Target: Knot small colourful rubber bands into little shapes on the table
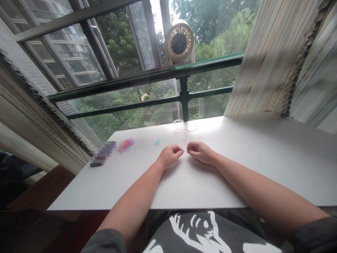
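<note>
Pinches a thin pale strand (185,151) between left hand (171,156) and right hand (201,152), fingertips closed, over the counter (189,189). Has pink loops (184,140) just beyond the hands, clear containers (178,125) farther past, a multicoloured pile (126,144) well left.

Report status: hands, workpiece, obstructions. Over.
Left hand and right hand close together, thin strand pinched between them. Multicoloured pile off to the left. Clear container beyond the hands, not in their way.
</note>
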Demonstrator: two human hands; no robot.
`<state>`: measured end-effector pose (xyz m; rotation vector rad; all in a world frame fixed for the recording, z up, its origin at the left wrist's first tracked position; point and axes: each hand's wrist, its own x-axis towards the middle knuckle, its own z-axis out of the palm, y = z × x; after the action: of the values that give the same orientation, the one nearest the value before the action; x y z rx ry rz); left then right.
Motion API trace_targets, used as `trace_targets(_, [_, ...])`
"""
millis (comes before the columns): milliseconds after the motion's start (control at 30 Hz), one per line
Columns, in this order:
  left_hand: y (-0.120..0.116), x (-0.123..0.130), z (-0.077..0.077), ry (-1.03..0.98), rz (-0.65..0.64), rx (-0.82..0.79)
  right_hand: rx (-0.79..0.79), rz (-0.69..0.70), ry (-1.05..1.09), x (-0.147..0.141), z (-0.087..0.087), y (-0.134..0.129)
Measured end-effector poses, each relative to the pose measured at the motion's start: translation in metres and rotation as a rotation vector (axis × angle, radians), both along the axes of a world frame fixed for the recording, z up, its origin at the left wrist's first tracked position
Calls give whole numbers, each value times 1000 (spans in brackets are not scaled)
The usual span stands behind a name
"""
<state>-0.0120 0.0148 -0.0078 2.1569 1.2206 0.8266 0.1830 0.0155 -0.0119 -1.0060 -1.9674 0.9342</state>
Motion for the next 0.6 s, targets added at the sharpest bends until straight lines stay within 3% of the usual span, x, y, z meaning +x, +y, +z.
trace_targets(100, [5, -2, 1, 15, 27, 22, 7, -12, -3, 0, 1, -1])
trace_targets(367, [37, -16, 3, 250, 343, 204, 2, -27, -17, -1, 2, -1])
trace_targets(600, [41, -17, 0, 332, 385, 204, -6, -19, -21, -1, 4, -2])
